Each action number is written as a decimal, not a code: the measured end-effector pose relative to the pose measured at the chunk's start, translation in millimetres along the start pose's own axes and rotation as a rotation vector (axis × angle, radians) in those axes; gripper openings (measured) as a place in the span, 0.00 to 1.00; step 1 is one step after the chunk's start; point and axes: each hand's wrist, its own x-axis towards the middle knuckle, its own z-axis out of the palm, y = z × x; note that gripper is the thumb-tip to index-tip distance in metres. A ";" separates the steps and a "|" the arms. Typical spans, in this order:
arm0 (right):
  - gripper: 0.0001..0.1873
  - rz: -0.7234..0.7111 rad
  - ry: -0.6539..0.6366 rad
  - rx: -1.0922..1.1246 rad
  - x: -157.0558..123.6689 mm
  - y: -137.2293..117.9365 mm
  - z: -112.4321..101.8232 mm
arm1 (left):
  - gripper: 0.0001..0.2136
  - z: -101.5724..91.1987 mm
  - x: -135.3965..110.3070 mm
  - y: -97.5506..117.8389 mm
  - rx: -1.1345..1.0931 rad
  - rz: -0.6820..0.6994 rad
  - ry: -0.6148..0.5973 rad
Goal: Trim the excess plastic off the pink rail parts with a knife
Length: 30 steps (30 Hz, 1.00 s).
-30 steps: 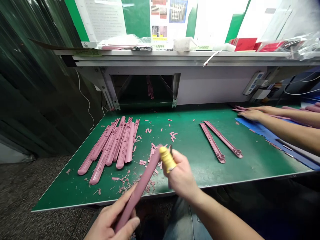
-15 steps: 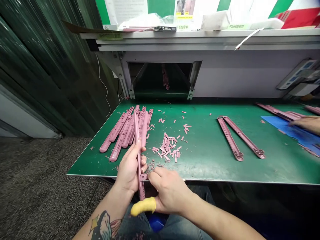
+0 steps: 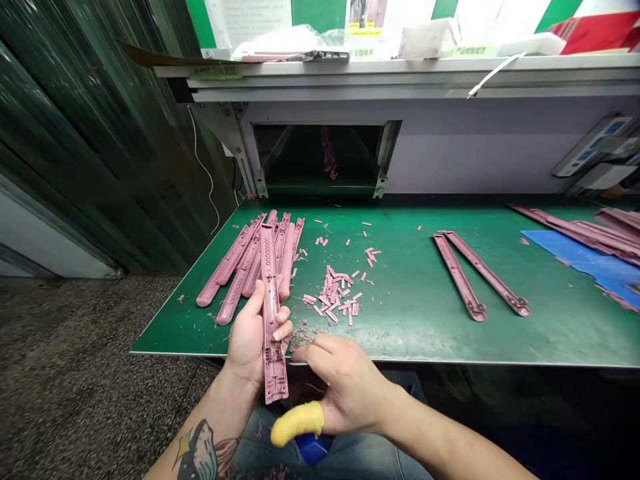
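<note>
Turned since half a second earlier, the pink strip (image 3: 271,310) showed its ribbed hollow side upward, where it had been nearly edge-on; the yellow thumb cover (image 3: 300,423) had drawn off from its lower end, and another person's hand had left the right side of the view.

The left hand (image 3: 246,340) had its fingers closed around the strip's middle, thumb along the left edge and fingertips (image 3: 283,329) curled over the right. One end of the strip reached up over the heap of strips (image 3: 233,257); the other hung below the grip, past the front edge of the desk (image 3: 400,293).

The right hand (image 3: 350,387) was just beside the strip's lower part, its fingers bent and the covered thumb stretched out below the strip's end. Whether those fingers held anything could not be told.

Small pink pieces (image 3: 333,293) and shavings (image 3: 303,333) lay beyond the right hand. Farther right lay two strips (image 3: 460,280), near a blue sheet (image 3: 570,257).
</note>
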 end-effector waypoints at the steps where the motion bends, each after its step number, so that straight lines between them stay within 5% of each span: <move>1: 0.36 0.015 -0.001 -0.020 2.9 1.4 1.1 | 0.14 0.4 0.2 -0.5 -0.029 -0.011 -0.030; 6: 0.32 -0.077 -0.014 -0.079 9.1 1.6 4.0 | 0.17 6.2 0.3 -5.7 -0.150 -0.043 -0.119; 10: 0.26 -0.132 -0.009 0.093 -2.2 -11.2 3.8 | 0.18 9.4 -1.2 -6.0 -0.195 -0.045 -0.153; 12: 0.26 -0.015 0.001 0.381 -19.3 -21.7 15.2 | 0.17 8.0 -1.0 -3.4 -0.192 -0.034 -0.150; 16: 0.35 0.494 -0.010 1.143 -68.0 -38.8 56.6 | 0.14 -2.2 4.4 3.7 -0.120 0.020 -0.063; 18: 0.32 0.568 -0.112 1.253 -80.6 -38.3 63.3 | 0.10 -7.4 9.4 5.2 -0.036 0.056 0.015; 25: 0.14 0.269 0.112 0.450 -23.2 -5.4 -19.3 | 0.14 3.8 22.0 -3.3 0.348 0.094 0.101; 30: 0.13 0.241 0.023 0.227 -13.9 9.5 -33.4 | 0.20 16.1 25.3 -10.5 0.493 0.059 0.080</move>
